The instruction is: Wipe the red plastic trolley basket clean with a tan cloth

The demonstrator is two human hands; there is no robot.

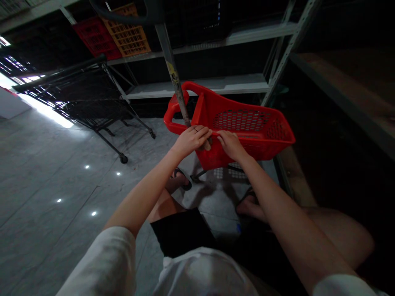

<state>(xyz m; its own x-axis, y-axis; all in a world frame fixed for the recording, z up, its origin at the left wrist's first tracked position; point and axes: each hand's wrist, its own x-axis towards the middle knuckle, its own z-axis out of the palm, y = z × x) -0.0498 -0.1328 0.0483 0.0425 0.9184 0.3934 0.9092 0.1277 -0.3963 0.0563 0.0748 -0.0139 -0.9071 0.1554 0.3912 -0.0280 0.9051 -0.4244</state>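
In the head view, a red plastic basket (247, 153) with perforated walls sits right of the middle of the frame, its looped handle end to the left and its other end reaching toward the right. The person's left hand (195, 137) lies at the near rim, close to the handle end, fingers bent over a small tan piece (207, 144) too blurred to name; whether it is firmly grasped, I cannot tell. A ring shows on one finger. Just beside it, the right hand (230, 144) grasps the same rim, fingers curled over the edge.

A scuffed metal pole (175, 76) with a yellow patch rises from the handle end toward the top centre, where a dark loop (123, 16) shows. Beneath the basket is a dark caster (195, 178).

At the left stands a dark wire cart (83, 94) on wheels, over a grey tiled floor (61, 172). Along the top, a metal shelf (262, 35) carries a red crate (96, 38) touching a yellow crate (128, 33). The person's sandalled feet show below the basket, dark shorts (182, 232) and a pale shirt (203, 273) at the bottom. The right edge is mostly dark.
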